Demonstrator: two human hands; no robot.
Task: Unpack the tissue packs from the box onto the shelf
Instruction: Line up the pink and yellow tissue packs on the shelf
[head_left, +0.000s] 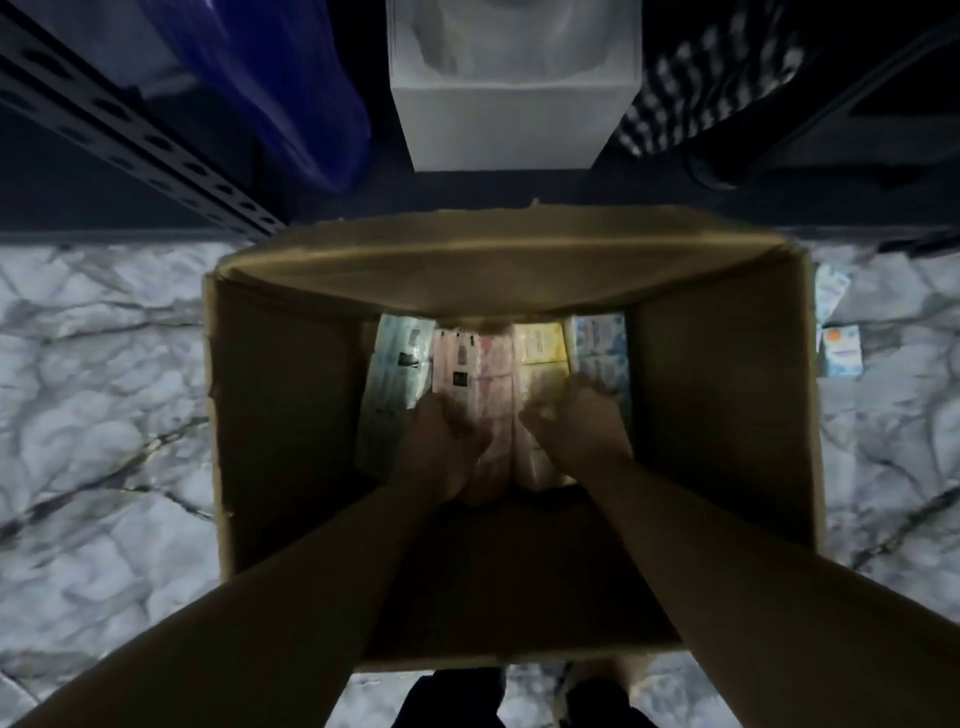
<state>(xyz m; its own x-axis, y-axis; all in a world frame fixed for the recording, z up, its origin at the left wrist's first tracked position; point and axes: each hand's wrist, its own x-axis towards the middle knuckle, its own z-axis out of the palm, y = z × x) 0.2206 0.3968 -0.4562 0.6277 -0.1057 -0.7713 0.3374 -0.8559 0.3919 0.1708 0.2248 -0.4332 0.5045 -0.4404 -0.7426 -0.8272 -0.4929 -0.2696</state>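
An open cardboard box (291, 415) stands on the marble floor in front of the shelf. At its bottom lie several tissue packs in a row: a pale blue-green pack (395, 364), a pink pack (493, 364), a yellow pack (543, 345) and a blue-white pack (600, 343). Both arms reach down into the box. My left hand (441, 447) curls its fingers round the pink pack. My right hand (576, 421) grips the yellow pack, fingers curled over its top. The near ends of the packs are hidden under my hands.
A dark metal shelf (171, 171) runs across the top, holding a blue plastic bag (291, 88), a white box (498, 104) and a checked cloth (717, 78). Two small tissue packs (839, 353) lie on the floor right of the box. My feet (457, 696) stand below the box.
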